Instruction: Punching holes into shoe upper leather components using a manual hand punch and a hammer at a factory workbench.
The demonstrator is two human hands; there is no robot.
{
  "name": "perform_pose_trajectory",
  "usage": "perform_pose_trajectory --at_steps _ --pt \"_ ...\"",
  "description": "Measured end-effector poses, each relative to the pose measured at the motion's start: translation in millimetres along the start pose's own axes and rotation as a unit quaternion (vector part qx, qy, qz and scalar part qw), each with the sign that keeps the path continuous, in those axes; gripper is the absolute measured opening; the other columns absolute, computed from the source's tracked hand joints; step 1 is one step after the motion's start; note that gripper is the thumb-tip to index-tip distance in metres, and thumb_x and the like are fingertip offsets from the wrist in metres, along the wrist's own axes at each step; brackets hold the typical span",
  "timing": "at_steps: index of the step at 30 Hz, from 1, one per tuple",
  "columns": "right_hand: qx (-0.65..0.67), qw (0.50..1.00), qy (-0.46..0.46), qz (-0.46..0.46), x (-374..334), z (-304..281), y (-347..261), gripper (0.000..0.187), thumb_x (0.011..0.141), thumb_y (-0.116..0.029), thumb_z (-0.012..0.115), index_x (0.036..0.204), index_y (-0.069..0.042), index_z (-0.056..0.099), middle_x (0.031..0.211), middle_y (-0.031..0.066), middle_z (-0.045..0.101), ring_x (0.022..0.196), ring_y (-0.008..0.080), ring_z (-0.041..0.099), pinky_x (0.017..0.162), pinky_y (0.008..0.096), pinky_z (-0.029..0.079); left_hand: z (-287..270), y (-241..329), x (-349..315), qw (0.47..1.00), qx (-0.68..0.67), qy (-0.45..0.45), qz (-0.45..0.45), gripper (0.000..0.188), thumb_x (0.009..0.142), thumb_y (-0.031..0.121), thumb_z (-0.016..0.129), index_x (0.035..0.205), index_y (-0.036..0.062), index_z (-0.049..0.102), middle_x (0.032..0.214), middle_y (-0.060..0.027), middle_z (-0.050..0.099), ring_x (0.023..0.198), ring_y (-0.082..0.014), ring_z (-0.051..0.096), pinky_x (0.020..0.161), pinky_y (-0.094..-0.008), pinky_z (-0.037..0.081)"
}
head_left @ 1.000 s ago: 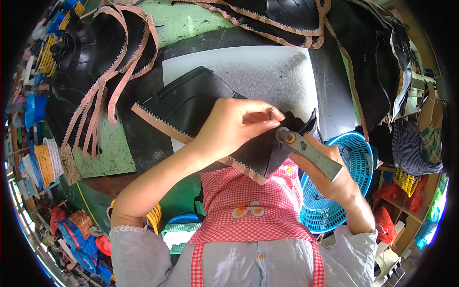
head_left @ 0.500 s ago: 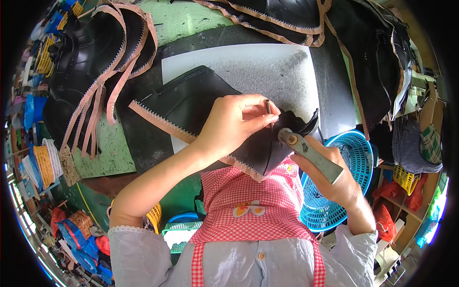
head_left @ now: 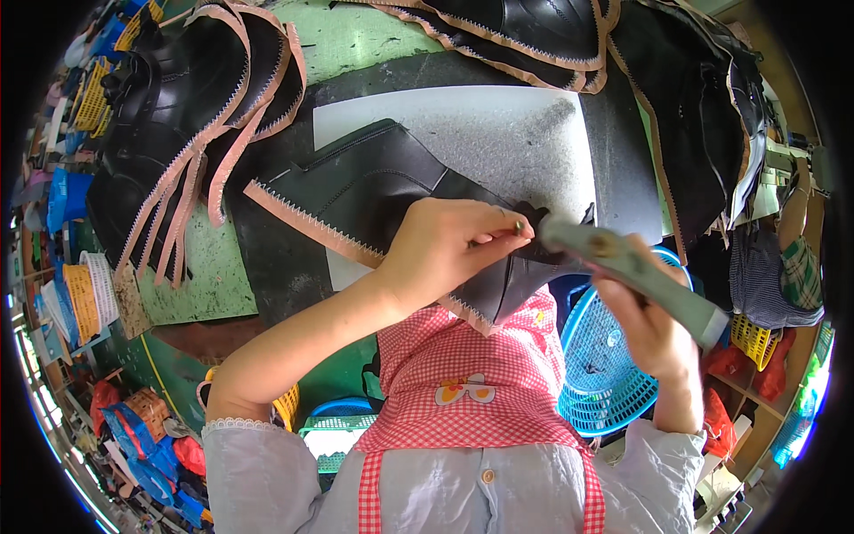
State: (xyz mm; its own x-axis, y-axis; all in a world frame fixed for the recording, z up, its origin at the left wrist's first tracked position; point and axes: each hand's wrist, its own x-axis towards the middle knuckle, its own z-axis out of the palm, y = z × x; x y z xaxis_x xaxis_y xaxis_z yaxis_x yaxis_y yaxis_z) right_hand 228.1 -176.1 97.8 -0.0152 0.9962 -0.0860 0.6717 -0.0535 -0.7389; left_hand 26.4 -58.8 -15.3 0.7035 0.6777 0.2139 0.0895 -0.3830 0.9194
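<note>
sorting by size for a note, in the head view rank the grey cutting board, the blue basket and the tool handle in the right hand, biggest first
1. grey cutting board
2. blue basket
3. tool handle, nearer the camera, so unsure

even daylight brightening the scene, soft shadows falling, fisheye view bending edges into a dark rim, right hand (head_left: 654,325) blurring slightly, centre staying sharp

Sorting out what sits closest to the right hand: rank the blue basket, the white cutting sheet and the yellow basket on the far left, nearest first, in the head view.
1. Blue basket: just below the right hand, partly behind it.
2. White cutting sheet: up and left, across the bench.
3. Yellow basket: far left edge, farthest.
</note>
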Motion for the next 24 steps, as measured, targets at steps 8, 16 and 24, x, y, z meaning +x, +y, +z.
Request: perform_pose_trajectory --at_steps 8,16,24 --pt "-0.032 0.998 -0.041 0.027 -2.8 10.3 -17.8 0.027 0.088 -0.011 0.070 0.111 0.001 0.062 0.070 0.0119 0.061 0.062 0.0216 0.060 0.060 0.0328 0.049 4.4 -3.9 -1.2 0.992 0.084 0.006 0.094 0.014 0.082 0.018 0.075 0.095 0.0122 0.074 0.084 -0.0049 0.072 0.072 -0.0200 0.071 0.061 -0.0308 0.055" --pt "-0.008 1.000 -0.021 0.014 -5.9 35.8 28.7 0.016 0.095 -0.012 0.065 0.099 0.001 0.057 0.064 0.0156 0.056 0.051 0.0245 0.056 0.049 0.0341 0.043 -10.0 -9.2 13.8 0.960 -0.207 -0.071 -0.175 0.017 0.097 0.011 0.063 0.105 -0.0023 0.071 0.090 -0.0031 0.072 0.086 -0.0071 0.067 0.077 -0.0218 0.054" --pt "-0.005 0.998 -0.051 0.036 -3.3 30.0 31.5 0.016 0.095 -0.012 0.065 0.103 0.001 0.060 0.064 0.0156 0.056 0.053 0.0218 0.057 0.050 0.0336 0.043 -10.9 -6.1 10.5 0.979 -0.140 -0.075 -0.128 0.013 0.094 0.005 0.065 0.103 -0.0018 0.070 0.089 -0.0039 0.073 0.088 -0.0085 0.069 0.077 -0.0232 0.055"
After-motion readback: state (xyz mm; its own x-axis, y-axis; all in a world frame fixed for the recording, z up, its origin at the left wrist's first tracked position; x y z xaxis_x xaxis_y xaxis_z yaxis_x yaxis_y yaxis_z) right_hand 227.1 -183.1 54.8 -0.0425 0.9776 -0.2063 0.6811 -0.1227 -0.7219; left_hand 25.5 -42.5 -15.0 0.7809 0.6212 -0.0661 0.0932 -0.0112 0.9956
